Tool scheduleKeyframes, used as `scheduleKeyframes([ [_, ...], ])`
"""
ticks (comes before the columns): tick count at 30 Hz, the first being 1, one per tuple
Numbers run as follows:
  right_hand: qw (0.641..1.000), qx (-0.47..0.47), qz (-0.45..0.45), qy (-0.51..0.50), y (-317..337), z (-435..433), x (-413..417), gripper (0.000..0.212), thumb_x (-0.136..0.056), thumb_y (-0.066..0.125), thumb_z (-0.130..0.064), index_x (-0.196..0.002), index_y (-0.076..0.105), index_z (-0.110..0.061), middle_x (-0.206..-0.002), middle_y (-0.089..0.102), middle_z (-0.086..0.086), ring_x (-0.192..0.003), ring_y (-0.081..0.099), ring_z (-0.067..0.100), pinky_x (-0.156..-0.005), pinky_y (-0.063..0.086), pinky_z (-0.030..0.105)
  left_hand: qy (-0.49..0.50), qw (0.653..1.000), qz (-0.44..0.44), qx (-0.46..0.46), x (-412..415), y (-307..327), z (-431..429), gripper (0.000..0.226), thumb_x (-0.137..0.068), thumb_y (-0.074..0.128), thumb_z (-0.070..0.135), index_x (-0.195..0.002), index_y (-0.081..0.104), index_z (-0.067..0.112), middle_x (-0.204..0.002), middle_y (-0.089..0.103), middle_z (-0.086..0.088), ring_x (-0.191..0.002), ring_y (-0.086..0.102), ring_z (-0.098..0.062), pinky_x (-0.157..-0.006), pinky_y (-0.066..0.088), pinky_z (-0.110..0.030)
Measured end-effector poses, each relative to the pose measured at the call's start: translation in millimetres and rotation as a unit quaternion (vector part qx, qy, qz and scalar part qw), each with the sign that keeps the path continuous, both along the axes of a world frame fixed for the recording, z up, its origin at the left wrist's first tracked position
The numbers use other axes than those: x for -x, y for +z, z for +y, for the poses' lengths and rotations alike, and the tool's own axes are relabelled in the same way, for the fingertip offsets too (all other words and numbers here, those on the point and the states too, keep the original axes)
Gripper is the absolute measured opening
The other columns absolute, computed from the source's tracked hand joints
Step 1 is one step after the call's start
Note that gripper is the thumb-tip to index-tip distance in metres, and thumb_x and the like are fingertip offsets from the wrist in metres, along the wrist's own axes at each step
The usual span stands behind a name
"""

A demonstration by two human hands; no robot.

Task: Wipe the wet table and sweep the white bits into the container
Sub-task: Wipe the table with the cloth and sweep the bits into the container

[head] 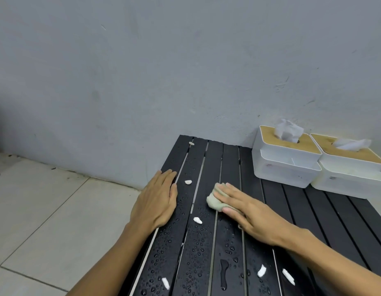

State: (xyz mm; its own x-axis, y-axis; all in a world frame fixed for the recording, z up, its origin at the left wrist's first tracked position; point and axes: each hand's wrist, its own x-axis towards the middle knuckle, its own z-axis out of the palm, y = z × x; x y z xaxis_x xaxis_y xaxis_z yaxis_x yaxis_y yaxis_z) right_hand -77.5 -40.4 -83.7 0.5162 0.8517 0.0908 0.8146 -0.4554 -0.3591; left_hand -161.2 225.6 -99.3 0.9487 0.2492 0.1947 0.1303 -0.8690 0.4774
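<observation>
The right hand (249, 212) lies on a small pale green cloth (213, 200). Its fingers are almost straight over the top of the cloth, and the thumb presses against the near side, so the bunched cloth is held between them and pressed on the table (302, 210). The left hand (157, 197) rests flat and open on the left edge of the table, fingers together, and holds nothing.

Between the two hands, a little farther away, lies one white bit (188, 182). Another white bit (197, 220) lies nearer, just beside the cloth on its near left. A third bit (191, 143) is at the far edge, and three more bits (261, 270) lie close to the near edge, well apart from the cloth.

The table is made of black slats with narrow gaps. Many water drops (196, 253) cover its near left part. On the far right corner stand two white tissue boxes (285, 174) with wooden lids, side by side and touching.

Behind is a grey-blue wall (142, 71); at the left is a floor (46, 210) of pale tiles.
</observation>
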Motion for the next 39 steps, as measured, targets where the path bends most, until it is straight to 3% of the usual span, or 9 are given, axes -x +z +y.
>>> scheduleKeyframes([
  [4,0.992,-0.059,-0.009,-0.116,-2.7,26.6,-39.9,0.036,-0.108,0.037,-0.032,-0.134,0.057,-0.015,-0.141,0.052,0.002,-0.139,0.037,0.017,-0.125,0.014,0.031,-0.003,1.000,0.001,0.004,-0.3,-1.7,1.8,0.049,-0.105,0.023,0.036,-0.152,0.027,0.025,-0.160,0.023,0.011,-0.149,0.010,-0.009,-0.118,0.012,-0.027],
  [8,0.972,-0.060,-0.090,-0.207,-8.6,62.9,-112.3,0.032,-0.107,0.032,-0.021,-0.110,0.063,-0.028,-0.096,0.053,-0.004,-0.100,0.055,0.024,-0.111,0.034,0.042,-0.002,1.000,-0.002,0.010,-0.5,-2.1,1.2,0.049,-0.105,0.022,0.037,-0.152,0.025,0.026,-0.160,0.023,0.011,-0.149,0.010,-0.008,-0.120,0.013,-0.028],
  [16,0.977,-0.024,-0.040,-0.208,-9.3,128.0,-173.7,0.035,-0.107,0.032,-0.035,-0.116,0.062,-0.019,-0.116,0.060,0.002,-0.112,0.055,0.025,-0.092,0.045,0.043,0.000,1.000,-0.014,0.010,-0.3,-2.0,1.1,0.048,-0.105,0.019,0.036,-0.153,0.019,0.028,-0.160,0.021,0.013,-0.149,0.007,-0.007,-0.115,0.006,-0.020],
  [22,0.992,-0.010,-0.026,-0.125,-16.0,104.4,-134.6,0.047,-0.106,0.040,-0.036,-0.150,0.043,-0.019,-0.159,0.037,-0.002,-0.149,0.031,0.019,-0.121,0.028,0.041,0.001,1.000,-0.014,0.018,0.9,-0.5,0.8,0.048,-0.105,0.019,0.035,-0.152,0.019,0.027,-0.160,0.021,0.013,-0.149,0.007,-0.006,-0.117,0.010,-0.022],
  [25,0.995,-0.077,-0.032,-0.052,-12.1,77.1,-106.3,0.036,-0.106,0.044,-0.030,-0.139,0.056,-0.026,-0.148,0.053,-0.010,-0.137,0.046,0.005,-0.115,0.035,0.025,-0.001,1.000,-0.019,0.020,1.2,0.7,-0.2,0.047,-0.106,0.020,0.034,-0.152,0.020,0.026,-0.159,0.022,0.012,-0.149,0.008,-0.006,-0.117,0.010,-0.022],
  [28,0.980,-0.176,-0.009,-0.097,4.2,86.1,-104.4,0.029,-0.108,0.042,-0.022,-0.114,0.070,-0.029,-0.109,0.068,-0.011,-0.093,0.061,-0.004,-0.082,0.045,0.006,0.001,0.999,-0.023,0.022,1.1,0.2,0.6,0.048,-0.105,0.020,0.034,-0.152,0.020,0.026,-0.159,0.023,0.012,-0.149,0.008,-0.006,-0.117,0.011,-0.023],
  [30,0.966,-0.203,0.002,-0.160,0.1,105.3,-130.1,0.032,-0.107,0.040,-0.026,-0.102,0.071,-0.030,-0.094,0.067,-0.011,-0.080,0.061,-0.001,-0.067,0.051,0.015,0.000,1.000,-0.022,0.021,1.1,-0.1,0.3,0.048,-0.106,0.019,0.034,-0.152,0.019,0.026,-0.159,0.022,0.012,-0.149,0.007,-0.005,-0.116,0.010,-0.022],
  [33,0.958,-0.151,0.005,-0.243,-15.4,139.3,-173.7,0.040,-0.102,0.032,-0.046,-0.099,0.069,-0.030,-0.099,0.070,-0.009,-0.104,0.062,0.020,-0.085,0.054,0.038,0.001,0.999,-0.026,0.022,0.8,-0.4,0.8,0.047,-0.106,0.019,0.034,-0.152,0.018,0.026,-0.159,0.021,0.013,-0.149,0.006,-0.005,-0.115,0.008,-0.020],
  [39,0.963,-0.150,0.026,-0.223,-12.2,188.2,-185.2,0.041,-0.105,0.035,-0.038,-0.113,0.071,-0.021,-0.115,0.071,0.003,-0.110,0.060,0.026,-0.086,0.051,0.041,0.003,0.999,-0.040,0.020,-0.4,-3.0,1.0,0.048,-0.106,0.019,0.034,-0.153,0.017,0.026,-0.160,0.021,0.013,-0.149,0.007,-0.004,-0.115,0.010,-0.020],
])
